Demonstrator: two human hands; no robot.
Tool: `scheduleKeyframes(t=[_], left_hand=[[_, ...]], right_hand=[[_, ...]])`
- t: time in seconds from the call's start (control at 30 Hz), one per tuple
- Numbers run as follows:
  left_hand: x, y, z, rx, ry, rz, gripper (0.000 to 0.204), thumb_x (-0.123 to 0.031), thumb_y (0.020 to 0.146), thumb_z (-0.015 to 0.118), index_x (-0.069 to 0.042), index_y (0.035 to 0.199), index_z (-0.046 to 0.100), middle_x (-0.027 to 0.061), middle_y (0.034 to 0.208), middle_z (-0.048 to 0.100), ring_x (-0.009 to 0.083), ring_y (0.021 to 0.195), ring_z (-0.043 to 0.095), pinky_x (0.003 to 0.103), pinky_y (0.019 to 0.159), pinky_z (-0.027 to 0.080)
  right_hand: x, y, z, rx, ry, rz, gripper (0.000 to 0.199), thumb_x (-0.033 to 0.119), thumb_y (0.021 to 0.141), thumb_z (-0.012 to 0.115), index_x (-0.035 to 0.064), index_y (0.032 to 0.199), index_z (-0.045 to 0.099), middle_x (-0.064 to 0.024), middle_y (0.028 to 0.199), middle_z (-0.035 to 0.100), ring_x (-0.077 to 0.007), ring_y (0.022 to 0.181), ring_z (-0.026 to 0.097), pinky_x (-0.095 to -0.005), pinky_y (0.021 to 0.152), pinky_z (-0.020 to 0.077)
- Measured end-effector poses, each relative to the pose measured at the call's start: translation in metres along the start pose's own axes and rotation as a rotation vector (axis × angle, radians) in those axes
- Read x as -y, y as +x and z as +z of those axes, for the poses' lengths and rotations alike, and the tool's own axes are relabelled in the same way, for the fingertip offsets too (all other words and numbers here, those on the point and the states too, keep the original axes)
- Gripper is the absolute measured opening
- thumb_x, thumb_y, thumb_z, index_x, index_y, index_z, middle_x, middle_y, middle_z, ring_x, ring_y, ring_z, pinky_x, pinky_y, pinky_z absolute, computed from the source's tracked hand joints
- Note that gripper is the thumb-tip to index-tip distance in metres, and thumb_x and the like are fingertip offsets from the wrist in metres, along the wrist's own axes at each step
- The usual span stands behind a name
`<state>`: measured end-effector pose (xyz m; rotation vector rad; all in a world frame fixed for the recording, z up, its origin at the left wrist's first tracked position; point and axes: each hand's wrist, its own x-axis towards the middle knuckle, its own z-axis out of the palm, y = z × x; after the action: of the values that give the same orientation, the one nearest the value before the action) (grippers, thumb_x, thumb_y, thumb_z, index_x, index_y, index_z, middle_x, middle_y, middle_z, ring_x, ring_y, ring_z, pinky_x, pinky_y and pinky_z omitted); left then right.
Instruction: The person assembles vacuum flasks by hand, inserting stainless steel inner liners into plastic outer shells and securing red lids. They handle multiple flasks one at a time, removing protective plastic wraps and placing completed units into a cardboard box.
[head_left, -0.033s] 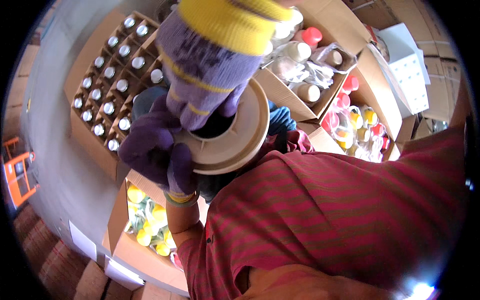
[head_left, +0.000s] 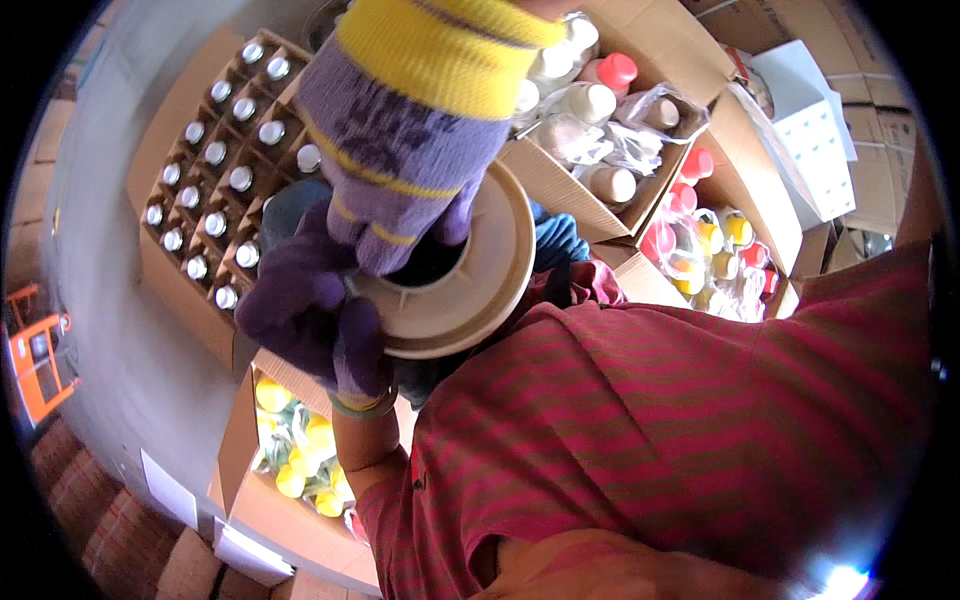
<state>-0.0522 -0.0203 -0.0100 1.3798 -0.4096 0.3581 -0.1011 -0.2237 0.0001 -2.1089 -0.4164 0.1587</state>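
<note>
A round beige disc (head_left: 498, 262) with a raised rim and a dark hole at its centre is between my hands, close to my body. My left hand (head_left: 310, 305), in a purple knitted glove, is closed on the disc's left edge with its fingers bent. From the top comes my right hand (head_left: 400, 150), in a lighter purple glove with a yellow cuff. Its fingers are bent together over the edge of the hole, closed on the disc there. The glove hides part of the rim and whatever its fingertips press on.
At the left, a divided carton (head_left: 185, 275) holds several white-capped bottles. Bottles with white and red caps fill an open carton (head_left: 560, 180) at the upper right, beside another carton (head_left: 770, 215) of bottles. Yellow-capped bottles stand in a carton (head_left: 300, 510) below. An orange frame (head_left: 38, 365) is far left.
My hands and the disc sit slightly lower and further left in the picture. Both hands keep the same hold.
</note>
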Motion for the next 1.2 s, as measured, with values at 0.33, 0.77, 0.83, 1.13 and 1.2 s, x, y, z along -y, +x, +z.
scheduleKeyframes(t=[0.33, 0.77, 0.83, 1.13, 1.2], left_hand=[[0.011, 0.001, 0.014, 0.016, 0.052, 0.17, 0.025, -0.01, 0.072, 0.051, 0.001, 0.094, 0.051, 0.0126, 0.094, 0.048, 0.026, 0.088, 0.052, 0.043, 0.088, 0.046], [0.02, 0.021, 0.073, 0.309, 0.366, 0.285, 0.026, -0.005, 0.079, 0.055, 0.0, 0.103, 0.047, 0.0127, 0.086, 0.047, 0.0257, 0.077, 0.047, 0.038, 0.076, 0.042], [0.02, 0.015, 0.076, 0.273, 0.325, 0.369, 0.025, 0.002, 0.078, 0.055, 0.0, 0.101, 0.047, 0.0125, 0.09, 0.047, 0.0265, 0.082, 0.05, 0.038, 0.078, 0.043], [0.021, 0.017, 0.036, 0.341, -0.151, 0.204, 0.04, 0.014, 0.07, 0.052, -0.005, 0.101, 0.037, 0.0064, 0.088, 0.046, 0.0185, 0.076, 0.047, 0.052, 0.097, 0.043], [0.021, 0.019, 0.033, 0.344, -0.188, 0.202, 0.04, 0.014, 0.07, 0.051, -0.005, 0.101, 0.037, 0.0066, 0.088, 0.046, 0.0185, 0.076, 0.048, 0.052, 0.097, 0.043]], right_hand=[[0.008, 0.004, -0.046, 0.136, -0.221, 0.044, 0.031, 0.028, 0.084, 0.069, 0.0084, 0.107, 0.061, -0.0094, 0.081, 0.065, -0.02, 0.074, 0.064, -0.0353, 0.057, 0.0505], [-0.015, 0.08, -0.112, 0.484, -0.643, 0.202, 0.029, 0.031, 0.085, 0.067, 0.0082, 0.103, 0.062, -0.0102, 0.079, 0.064, -0.0208, 0.073, 0.064, -0.0361, 0.056, 0.0497], [-0.017, 0.087, -0.11, 0.511, -0.651, 0.195, 0.029, 0.031, 0.085, 0.067, 0.0082, 0.102, 0.062, -0.0104, 0.079, 0.064, -0.0209, 0.072, 0.064, -0.0362, 0.056, 0.0496], [-0.01, 0.094, -0.096, 0.584, -0.661, 0.163, 0.029, 0.033, 0.085, 0.066, 0.0081, 0.1, 0.062, -0.0109, 0.078, 0.064, -0.0215, 0.072, 0.064, -0.0368, 0.055, 0.0491], [-0.009, 0.098, -0.093, 0.585, -0.669, 0.152, 0.029, 0.033, 0.085, 0.065, 0.008, 0.099, 0.063, -0.0111, 0.077, 0.064, -0.0216, 0.071, 0.064, -0.0369, 0.055, 0.049]])
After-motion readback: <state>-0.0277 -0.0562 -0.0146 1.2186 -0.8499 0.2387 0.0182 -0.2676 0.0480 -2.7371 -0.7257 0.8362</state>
